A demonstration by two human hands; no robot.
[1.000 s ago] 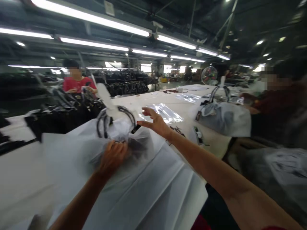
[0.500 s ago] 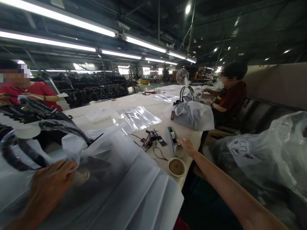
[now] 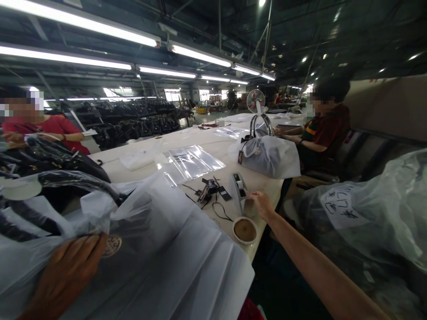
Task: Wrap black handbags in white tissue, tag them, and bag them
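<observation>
A handbag in a frosted plastic bag [image 3: 187, 249] lies before me, its wrapped dark handles [image 3: 83, 180] sticking out on the left. My left hand [image 3: 71, 266] is closed on the gathered plastic, beside a round emblem [image 3: 113, 246] that shows through it. On the table's edge stands a grey tape dispenser [image 3: 235, 193]. Against its near end, my right hand [image 3: 262, 204] is closed in a pinch on what looks like the clear tape's end. Just below sits a round white tub [image 3: 245, 231] with a brown top. Black hang tags [image 3: 205, 193] with cords lie left of the dispenser.
Clear plastic sleeves [image 3: 196, 160] lie on the white table [image 3: 150, 144]. Farther back stands another wrapped handbag [image 3: 267, 155]. A large stuffed plastic sack [image 3: 376, 213] fills the right side. Co-workers sit at right and stand at left, near dark handbags [image 3: 63, 160].
My left hand has shifted slightly down on the plastic, and the emblem shows more clearly. My right hand stays at the dispenser. The right co-worker's arms have lowered.
</observation>
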